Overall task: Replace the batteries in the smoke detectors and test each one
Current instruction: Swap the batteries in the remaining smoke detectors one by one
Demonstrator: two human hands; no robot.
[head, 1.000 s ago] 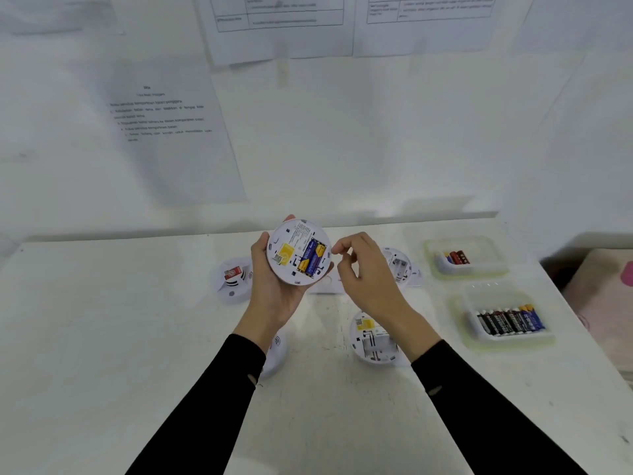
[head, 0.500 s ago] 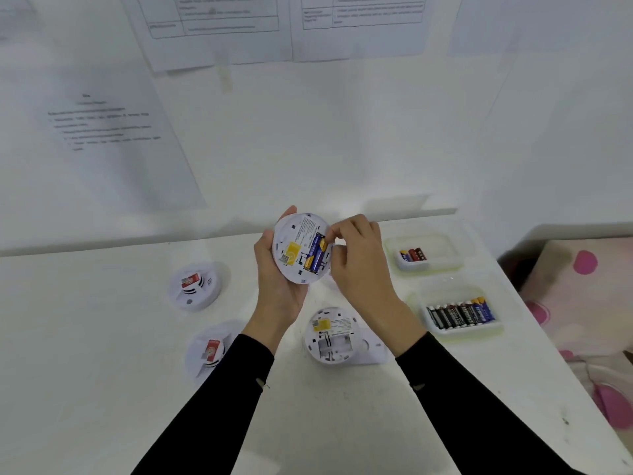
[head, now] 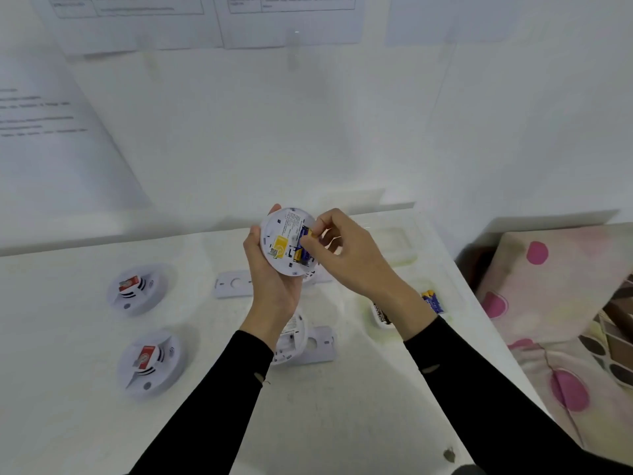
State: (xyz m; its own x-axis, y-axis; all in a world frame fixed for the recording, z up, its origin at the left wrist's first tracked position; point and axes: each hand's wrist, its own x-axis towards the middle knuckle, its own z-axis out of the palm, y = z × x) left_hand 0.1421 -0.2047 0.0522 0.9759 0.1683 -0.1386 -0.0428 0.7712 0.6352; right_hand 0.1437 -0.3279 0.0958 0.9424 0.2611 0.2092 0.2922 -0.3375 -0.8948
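My left hand [head: 274, 282] holds a round white smoke detector [head: 282, 243] back side up above the table, a yellow label on it. Blue and yellow batteries [head: 301, 250] sit in its open compartment. My right hand [head: 349, 258] pinches the top end of a battery there with thumb and forefinger. Two more detectors with red tags lie at the left: one farther [head: 137, 289], one nearer [head: 150, 363]. Another opened detector [head: 291, 341] lies under my left wrist, partly hidden.
A white mounting plate [head: 233, 284] lies behind my left hand, another [head: 320, 344] beside the opened detector. A tray of batteries [head: 431, 301] sits under my right forearm and a second tray [head: 394, 246] farther back. The table edge runs at the right, a spotted cushion [head: 548, 303] beyond.
My right hand has closed in from beside the detector onto the batteries in its compartment. The camera has swung right and down, so the scene has shifted left.
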